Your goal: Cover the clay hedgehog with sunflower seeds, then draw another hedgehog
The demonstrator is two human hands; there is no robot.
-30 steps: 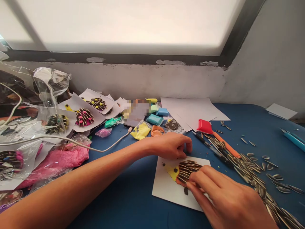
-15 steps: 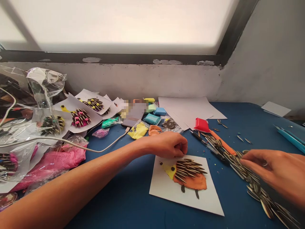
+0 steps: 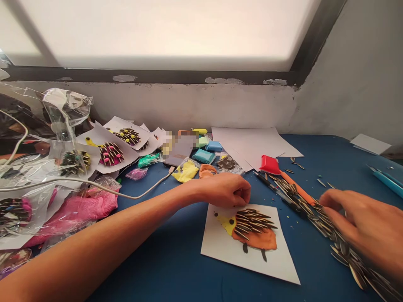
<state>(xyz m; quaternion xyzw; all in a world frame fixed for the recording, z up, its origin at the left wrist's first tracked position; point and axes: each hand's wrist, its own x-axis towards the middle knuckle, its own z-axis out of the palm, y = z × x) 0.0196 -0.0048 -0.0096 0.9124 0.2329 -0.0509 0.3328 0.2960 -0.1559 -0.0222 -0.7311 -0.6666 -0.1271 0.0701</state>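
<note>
A white paper card lies on the blue table, bearing a clay hedgehog with a yellow face, orange body and dark legs. Sunflower seeds stand as spines over its upper back. My left hand rests at the card's top edge, its fingers curled closed; whatever they may hold is hidden. At the right, my right hand is over a long pile of sunflower seeds, thumb and forefinger pinched at the pile. I cannot make out what is between those fingertips.
Beyond the seeds lie an orange-handled tool, a black pen and a red clay packet. Clay packets, a phone and a white cable lie farther back. Finished hedgehog cards and a pink cloth crowd the left.
The whole view has shifted slightly, with things sitting a little farther right. My left hand stays at the card, and my right hand remains at the seed pile with its fingertips slightly moved.
</note>
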